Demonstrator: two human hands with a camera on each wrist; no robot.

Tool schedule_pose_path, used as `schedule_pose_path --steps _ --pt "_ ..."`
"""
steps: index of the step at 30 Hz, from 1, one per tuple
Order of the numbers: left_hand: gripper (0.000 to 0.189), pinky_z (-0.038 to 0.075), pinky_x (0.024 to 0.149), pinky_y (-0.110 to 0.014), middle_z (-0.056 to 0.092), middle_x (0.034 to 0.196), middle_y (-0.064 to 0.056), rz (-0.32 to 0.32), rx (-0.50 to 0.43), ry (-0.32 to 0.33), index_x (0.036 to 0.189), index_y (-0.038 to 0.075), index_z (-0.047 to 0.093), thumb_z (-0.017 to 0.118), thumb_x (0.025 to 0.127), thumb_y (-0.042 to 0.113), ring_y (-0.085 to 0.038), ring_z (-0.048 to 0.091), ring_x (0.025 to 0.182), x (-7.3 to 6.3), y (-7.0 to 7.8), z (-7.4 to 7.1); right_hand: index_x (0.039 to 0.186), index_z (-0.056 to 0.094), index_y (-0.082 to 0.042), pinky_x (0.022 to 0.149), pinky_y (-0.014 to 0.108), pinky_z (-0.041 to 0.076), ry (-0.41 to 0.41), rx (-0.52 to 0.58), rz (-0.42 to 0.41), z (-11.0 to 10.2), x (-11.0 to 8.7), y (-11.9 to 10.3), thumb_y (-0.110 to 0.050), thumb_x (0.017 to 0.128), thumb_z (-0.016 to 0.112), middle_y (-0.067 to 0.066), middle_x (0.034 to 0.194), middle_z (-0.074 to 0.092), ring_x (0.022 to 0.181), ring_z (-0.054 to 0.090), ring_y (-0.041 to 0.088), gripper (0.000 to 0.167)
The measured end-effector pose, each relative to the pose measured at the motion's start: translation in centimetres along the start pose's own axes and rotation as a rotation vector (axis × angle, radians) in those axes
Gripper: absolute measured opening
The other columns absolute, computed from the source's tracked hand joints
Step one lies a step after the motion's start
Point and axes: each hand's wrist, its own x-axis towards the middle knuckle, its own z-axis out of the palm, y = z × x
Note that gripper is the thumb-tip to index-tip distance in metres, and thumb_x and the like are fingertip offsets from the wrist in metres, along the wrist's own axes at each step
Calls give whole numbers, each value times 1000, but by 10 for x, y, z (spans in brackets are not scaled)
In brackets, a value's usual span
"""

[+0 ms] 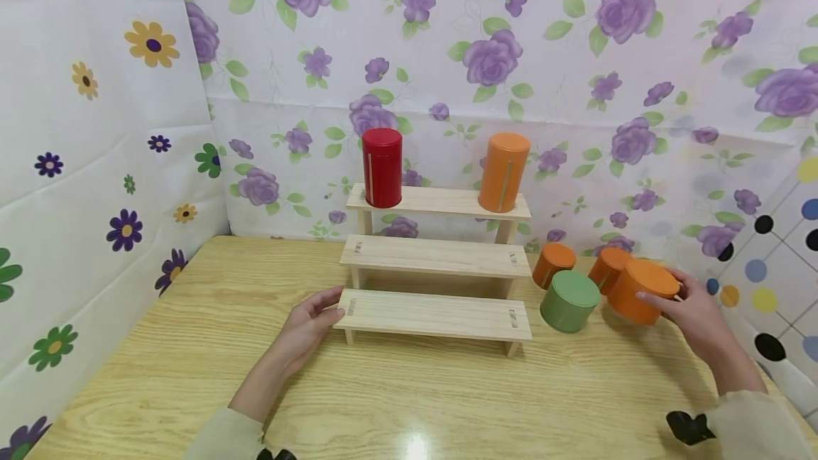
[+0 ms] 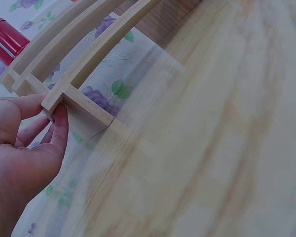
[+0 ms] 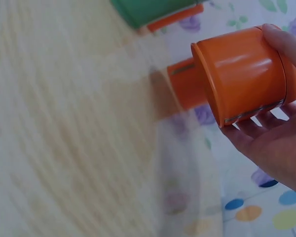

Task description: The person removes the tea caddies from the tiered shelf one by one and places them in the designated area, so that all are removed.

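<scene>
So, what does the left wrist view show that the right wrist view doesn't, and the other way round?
Only the left wrist view: the left hand pinching a corner of the wooden stand, and a red canister.

Only the right wrist view: the right hand gripping a wide orange canister, with part of a green canister at the top edge.

Both: the wood-grain table and purple-flowered cloth.

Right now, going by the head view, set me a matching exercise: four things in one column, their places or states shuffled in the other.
Things:
1. Red canister
2. Green canister
3. Left hand
4. Right hand

Places or states:
A. Holding a wide orange canister
B. On the table, right of the steps
C. On the top step
D. Gripping the lowest step

Pairs: 1-C, 2-B, 3-D, 4-A
</scene>
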Motion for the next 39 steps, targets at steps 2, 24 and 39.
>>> schedule_pose_path --steps 2,24,39 --pt "53 42 95 -20 35 140 -23 2 -3 -3 144 -8 33 55 96 0 -19 43 117 0 0 0 148 21 0 78 11 47 2 19 8 0 -2 6 -22 96 62 -6 123 41 98 48 -11 69" --pt "54 42 96 -20 34 143 -23 -8 1 -7 144 -8 32 54 96 1 -20 42 120 -1 0 1 137 33 1 77 13 49 -7 66 -25 4 -5 32 -10 92 67 -20 111 49 95 53 -8 57" --pt "54 42 95 -20 34 142 -23 -1 10 -14 144 -8 32 55 96 2 -19 43 118 -1 1 0 134 37 -8 78 13 48 -37 84 -55 6 -5 34 -6 92 65 -19 112 53 97 55 -5 51"
